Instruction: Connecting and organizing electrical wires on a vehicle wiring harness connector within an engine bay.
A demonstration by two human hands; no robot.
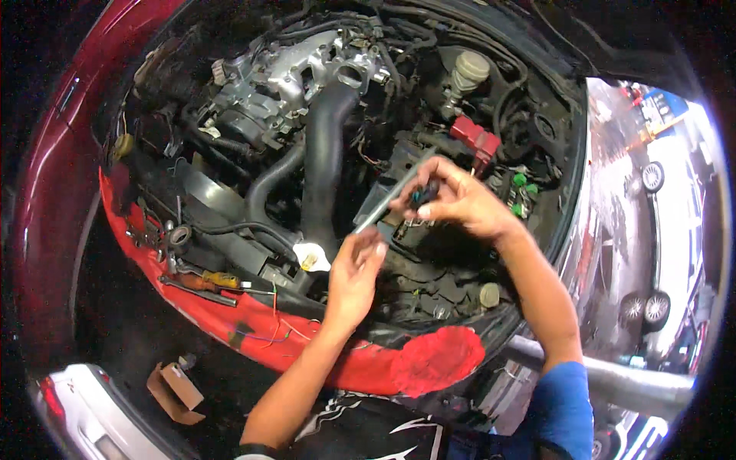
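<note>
Over the open engine bay, a long thin grey metal bar (pixel 383 207) slants up and away to the right. My left hand (pixel 354 272) is closed at its near, lower end, with fingertips and thumb on it. Farther right, my right hand (pixel 464 203) has its fingers curled in a pinch beside the bar's upper part. A small dark piece with a teal spot (pixel 424 193) sits between those fingers; its kind is too blurred to tell. A red plastic cover (pixel 475 136) lies just beyond my right hand. Left of my left hand is a pale radiator cap (pixel 310 257).
A thick black intake hose (pixel 330 153) runs down from the silver engine top (pixel 284 77). An orange-handled screwdriver (pixel 218 279), a ratchet (pixel 201 294) and sockets lie along the red front edge. A red rag (pixel 438 360) rests there too. A cardboard box (pixel 176 392) stands below.
</note>
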